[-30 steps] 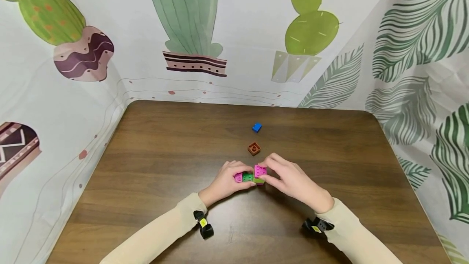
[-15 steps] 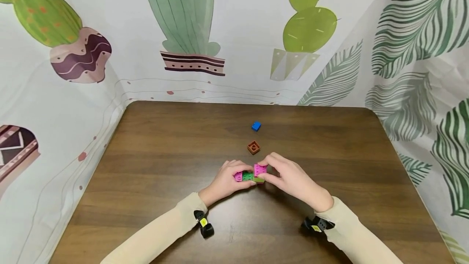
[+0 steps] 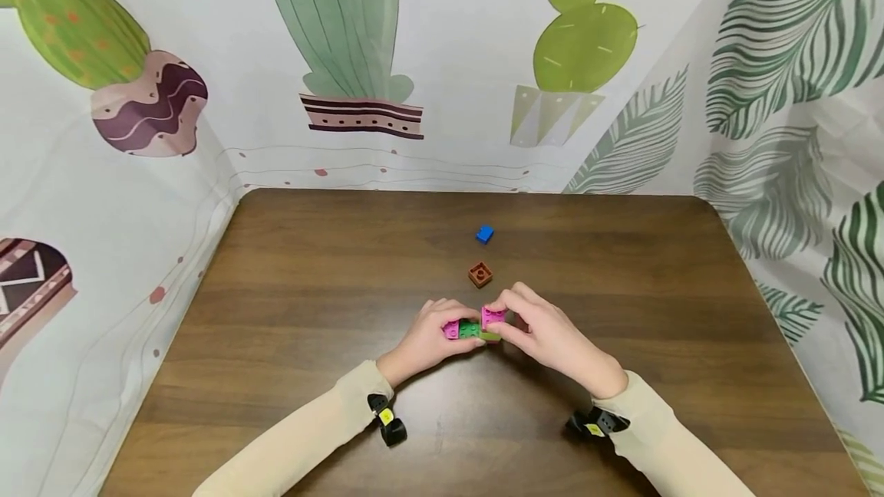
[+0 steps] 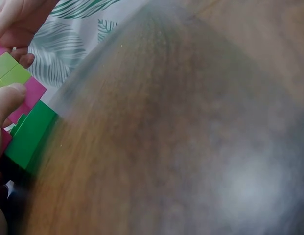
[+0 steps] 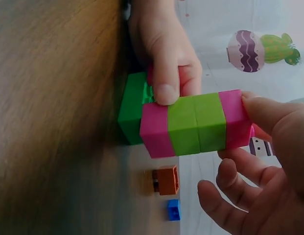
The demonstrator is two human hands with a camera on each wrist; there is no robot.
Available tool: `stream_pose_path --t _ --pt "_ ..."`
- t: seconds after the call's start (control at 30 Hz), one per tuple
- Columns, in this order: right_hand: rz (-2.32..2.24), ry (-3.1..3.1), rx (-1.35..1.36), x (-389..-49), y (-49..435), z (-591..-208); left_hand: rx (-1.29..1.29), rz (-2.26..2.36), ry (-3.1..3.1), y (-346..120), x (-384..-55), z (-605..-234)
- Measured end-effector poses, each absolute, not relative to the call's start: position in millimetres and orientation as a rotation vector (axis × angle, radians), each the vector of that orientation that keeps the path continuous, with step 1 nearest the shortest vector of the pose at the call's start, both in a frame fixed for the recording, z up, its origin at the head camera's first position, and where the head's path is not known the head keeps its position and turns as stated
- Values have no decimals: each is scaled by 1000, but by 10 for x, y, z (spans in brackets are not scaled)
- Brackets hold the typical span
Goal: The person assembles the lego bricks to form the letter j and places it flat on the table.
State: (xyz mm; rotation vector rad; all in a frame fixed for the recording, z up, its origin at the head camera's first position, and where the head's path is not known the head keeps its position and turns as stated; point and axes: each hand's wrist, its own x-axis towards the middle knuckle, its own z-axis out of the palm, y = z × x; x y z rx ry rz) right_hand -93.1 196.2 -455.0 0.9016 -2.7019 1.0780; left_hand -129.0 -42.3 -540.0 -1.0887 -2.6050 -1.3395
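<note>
A small building-block assembly sits between both hands at the middle of the table. Its long green brick (image 5: pixel 129 110) lies lowest, with another pink brick (image 3: pixel 451 330) at its left end. At the right end rises a column: a lower pink brick (image 5: pixel 156 129), two lime bricks (image 5: pixel 197 125), then a top pink brick (image 5: pixel 235 117). My left hand (image 3: pixel 430 340) grips the assembly from the left, its thumb against the column near the lime bricks. With thumb and forefinger, my right hand (image 3: pixel 552 337) pinches the top pink brick, which meets the lime ones.
Beyond the hands, a brown brick (image 3: pixel 480 274) lies with its hollow side up. Farther back is a blue brick (image 3: pixel 485 234). The wooden table (image 3: pixel 331 267) ends at a cloth backdrop (image 3: pixel 470 37) printed with cacti and leaves.
The head view has tilted slightly. Both hands keep their hold on the bricks, and the brown and blue bricks stay put.
</note>
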Motion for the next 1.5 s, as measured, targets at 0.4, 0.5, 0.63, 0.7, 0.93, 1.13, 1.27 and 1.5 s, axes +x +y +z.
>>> stream_pose_path --t 0.4,0.5,0.63,0.7,0.93,1.13,1.27,1.5 --pt "1057 -2674 957 -976 1960 -4560 -1082 -1326 -2561 -448 -1318 -5384" --pt "1142 -2663 1009 -1056 1994 -4532 -1077 -1309 -2569 -459 -1322 -5385" --pt "1224 -2662 999 -1235 2082 -4525 -1067 -1315 -2588 -460 -1320 -5383" --pt "1200 -2678 977 -1341 2117 -4547 -1061 -1334 -2598 -460 -1312 -5380" --pt "1046 -2807 920 -1647 2101 -4670 -1062 -1341 -2643 -450 -1292 -5367" --pt "755 -2916 967 -1788 1990 -4754 -1062 -1349 -2638 -425 -1276 -5367" --pt "618 -2882 1059 -1831 1923 -4788 -1066 -1334 -2615 -410 -1266 -5383" --pt "548 -2905 1089 -1865 1867 -4830 -1061 -1350 -2630 -420 -1265 -5384"
